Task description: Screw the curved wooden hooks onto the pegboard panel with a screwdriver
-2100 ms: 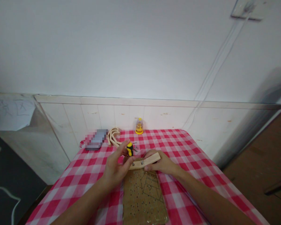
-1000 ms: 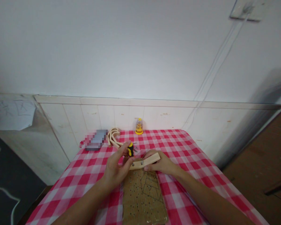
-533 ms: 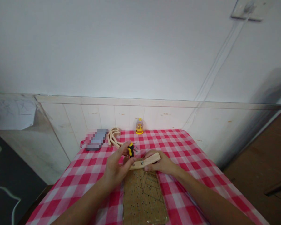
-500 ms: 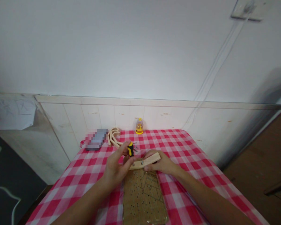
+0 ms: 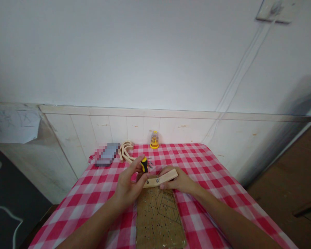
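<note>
Screwdriver (image 5: 144, 165) turns slightly, left hand (image 5: 126, 184) pinched round it, right hand (image 5: 181, 180) clamped on wooden strip (image 5: 166, 177): likely light, stiff, best held endwise

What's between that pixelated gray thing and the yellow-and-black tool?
In the head view, curved wooden pieces, then the left hand, which holds the yellow-and-black tool.

Tabletop (image 5: 212, 186) spread with a red-and-white checked cloth (image 5: 191, 157). Near edge, centre: brown rectangular board (image 5: 160, 221), flat, dotted with dark holes, dark lines drawn on its right half. Just beyond it, small thin metal pieces (image 5: 150, 164), too small to tell apart. Far left: pale curved wooden strips (image 5: 122, 150), bunched; beside them a grey rectangular object (image 5: 107, 155), pixelated. Far edge, middle: yellow-based clear plastic container (image 5: 154, 141), upright.
</note>
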Tool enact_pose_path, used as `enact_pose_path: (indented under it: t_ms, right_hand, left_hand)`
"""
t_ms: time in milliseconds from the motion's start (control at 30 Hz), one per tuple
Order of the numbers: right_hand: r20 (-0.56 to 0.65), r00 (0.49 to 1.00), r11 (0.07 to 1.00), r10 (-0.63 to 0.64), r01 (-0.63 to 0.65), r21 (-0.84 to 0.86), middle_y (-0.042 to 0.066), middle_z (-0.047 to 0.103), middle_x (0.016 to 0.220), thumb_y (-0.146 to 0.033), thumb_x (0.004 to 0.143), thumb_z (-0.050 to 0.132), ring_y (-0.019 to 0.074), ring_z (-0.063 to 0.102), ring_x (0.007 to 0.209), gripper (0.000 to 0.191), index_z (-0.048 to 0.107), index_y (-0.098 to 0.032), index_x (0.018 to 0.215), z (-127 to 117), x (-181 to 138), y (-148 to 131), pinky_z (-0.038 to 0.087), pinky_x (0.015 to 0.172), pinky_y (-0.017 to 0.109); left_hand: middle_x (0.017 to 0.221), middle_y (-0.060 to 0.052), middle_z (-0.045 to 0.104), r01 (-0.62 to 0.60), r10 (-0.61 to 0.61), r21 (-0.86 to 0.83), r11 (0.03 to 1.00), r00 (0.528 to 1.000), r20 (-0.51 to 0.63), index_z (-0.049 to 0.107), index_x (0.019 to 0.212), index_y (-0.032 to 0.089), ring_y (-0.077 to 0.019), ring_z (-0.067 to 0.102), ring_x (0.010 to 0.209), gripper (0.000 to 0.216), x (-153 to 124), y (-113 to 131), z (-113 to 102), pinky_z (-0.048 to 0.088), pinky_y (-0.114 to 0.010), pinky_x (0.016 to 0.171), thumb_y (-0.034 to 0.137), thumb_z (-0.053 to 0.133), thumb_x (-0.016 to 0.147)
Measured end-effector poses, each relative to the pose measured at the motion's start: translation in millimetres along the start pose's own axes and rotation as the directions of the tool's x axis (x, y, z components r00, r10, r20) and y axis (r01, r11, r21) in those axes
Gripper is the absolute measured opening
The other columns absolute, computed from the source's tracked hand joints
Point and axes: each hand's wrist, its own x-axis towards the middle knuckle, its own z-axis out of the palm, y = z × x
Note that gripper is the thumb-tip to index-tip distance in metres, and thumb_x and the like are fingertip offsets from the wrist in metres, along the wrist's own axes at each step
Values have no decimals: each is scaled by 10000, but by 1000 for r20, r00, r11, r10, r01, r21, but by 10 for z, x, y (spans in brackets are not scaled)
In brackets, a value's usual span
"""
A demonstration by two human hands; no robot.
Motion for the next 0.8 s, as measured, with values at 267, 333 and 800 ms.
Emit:
enact_pose_path:
  t_ms: [267, 333, 800]
  right_hand:
    - [-9, 1000, 1000, 8, -8, 19, 7, 723, 783, -399, 524, 980, 142, 611, 688, 442, 737, -175, 819, 5, 0, 3, 454, 632, 266]
    - [-5, 1000, 999, 9, -9, 40, 4, 722, 785, -398, 521, 981, 140, 611, 684, 443, 733, -179, 814, 8, 1, -1, 452, 628, 264]
    - [25, 999, 999, -21, 20, 35, -2, 705, 749, -398, 543, 975, 136, 602, 657, 423, 731, -172, 805, 4, 9, -12, 450, 628, 268]
  left_hand:
    - [940, -13, 730, -54, 54, 53, 997, 999, -2, 485, 1463, 237, -143, 711, 816, 616, 3, 7, 0, 601, -254, 757, 210, 672, 877]
    - [935, -7, 722, -63, 64, 67, 996, 998, -5, 490, 1456, 241, -142, 704, 807, 608, -4, 3, 7, 597, -252, 747, 215, 672, 877]
    - [1025, -38, 675, 17, -16, 52, 998, 1000, -19, 484, 1435, 244, -167, 668, 896, 582, -76, -64, 114, 573, -284, 784, 274, 675, 887]
